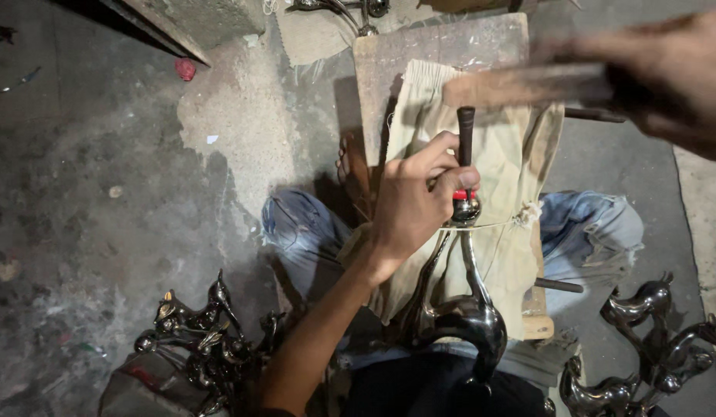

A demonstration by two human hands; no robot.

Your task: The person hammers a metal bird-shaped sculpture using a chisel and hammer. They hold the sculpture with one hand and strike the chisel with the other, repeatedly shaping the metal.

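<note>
The left hand (412,205) pinches a short dark metal punch with a red band near its tip (466,150), fingers curled around the shaft and thumb pressed against it, holding it upright on the foot of a glossy black cast-metal animal figurine (462,309). The figurine lies legs-up across a beige cloth (520,154) spread over a wooden board worktop (443,46) resting on the person's lap. At two o'clock from the punch, the right hand (670,81) is closed around a wooden-handled hammer (528,83), blurred in motion above the punch head.

The figurine looks heavy and rigid, with a polished skin that is probably slippery and easily marked; its thin legs seem the weakest part, so the thick curved body at six o'clock is likely the safest place to hold. The punch is stiff and narrow, best gripped low on the shaft, well clear of the struck end.

More dark figurines are heaped at eight o'clock (196,332) and at four o'clock (651,340) on the concrete floor (103,193).
</note>
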